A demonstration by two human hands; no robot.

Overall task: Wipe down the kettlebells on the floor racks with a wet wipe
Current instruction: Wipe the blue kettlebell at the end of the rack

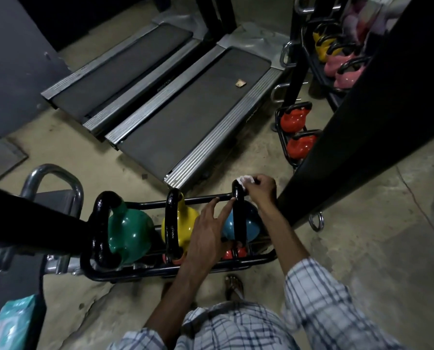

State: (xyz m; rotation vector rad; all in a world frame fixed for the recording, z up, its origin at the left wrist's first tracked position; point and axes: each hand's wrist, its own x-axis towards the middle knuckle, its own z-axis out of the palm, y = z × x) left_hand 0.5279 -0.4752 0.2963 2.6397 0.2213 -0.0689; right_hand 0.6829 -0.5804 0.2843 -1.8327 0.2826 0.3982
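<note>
The blue kettlebell [238, 224] sits at the right end of the floor rack [185, 270], next to the yellow kettlebell [180, 224]. Its black handle [238, 198] stands up tall. The right hand [260, 186] is nearest the handle top, its grip pinching the wet wipe [246, 179] against it. The left hand [207, 234] rests lower on the handle, fingers spread. The wipe can slide down.
</note>
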